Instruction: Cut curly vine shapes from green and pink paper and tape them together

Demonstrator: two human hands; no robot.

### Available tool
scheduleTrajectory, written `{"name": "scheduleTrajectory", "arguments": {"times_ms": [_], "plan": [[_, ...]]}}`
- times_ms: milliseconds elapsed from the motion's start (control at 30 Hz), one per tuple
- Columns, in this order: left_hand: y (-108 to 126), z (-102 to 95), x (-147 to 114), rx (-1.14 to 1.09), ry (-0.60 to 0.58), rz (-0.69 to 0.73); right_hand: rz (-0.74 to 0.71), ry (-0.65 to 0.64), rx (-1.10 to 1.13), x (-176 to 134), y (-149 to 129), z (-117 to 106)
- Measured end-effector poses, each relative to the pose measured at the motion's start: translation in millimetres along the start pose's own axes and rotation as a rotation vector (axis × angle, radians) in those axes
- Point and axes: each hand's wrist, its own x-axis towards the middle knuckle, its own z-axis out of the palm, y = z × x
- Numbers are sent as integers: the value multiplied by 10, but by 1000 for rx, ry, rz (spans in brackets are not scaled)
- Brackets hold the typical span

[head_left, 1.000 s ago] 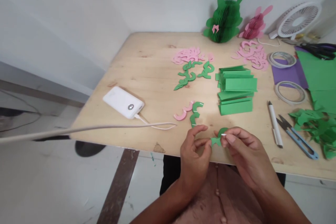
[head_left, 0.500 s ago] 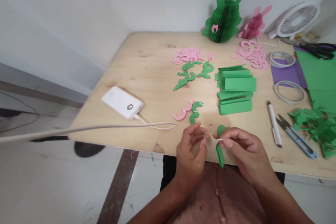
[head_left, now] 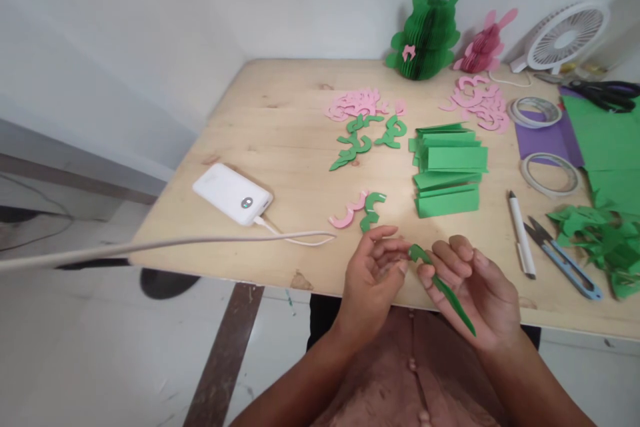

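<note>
A narrow green paper cutout (head_left: 453,297) is held slantwise between my hands, over the table's front edge. My left hand (head_left: 373,273) has its thumb and fingertips closed at the cutout's upper end. My right hand (head_left: 483,293) is turned palm up, its fingers curled against the cutout, whose pointed lower end lies across the palm. Just beyond my left hand lie a wavy green cutout (head_left: 371,210) and a wavy pink cutout (head_left: 345,219), both with small white strips on them. Whether a strip is on the held piece is hidden.
A power bank (head_left: 233,193) with a cable (head_left: 200,240) is at left. Pink cutouts (head_left: 355,105), green cutouts (head_left: 355,143) and folded green paper (head_left: 450,173) lie mid-table. To the right are a pen (head_left: 523,237), thread snips (head_left: 565,259), tape rolls (head_left: 550,175) and green scraps (head_left: 600,237).
The green cutout has turned from near upright to slanting across my right palm, which has rolled upward. My left hand has moved right onto its end. The white strip at my right fingertips no longer shows.
</note>
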Motion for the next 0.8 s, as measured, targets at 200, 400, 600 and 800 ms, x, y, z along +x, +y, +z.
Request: {"name": "scheduleTrajectory", "arguments": {"times_ms": [200,400,600,800], "plan": [[12,8,13,-20,1,-17,15,-3,16,-8,11,-17],[2,18,32,11,19,18,-5,-16,-61,-6,-2,21],[15,29,32,34,35,23,10,-16,-64,-2,-4,32],[16,16,35,53,32,40,16,-6,-78,-6,-11,38]]}}
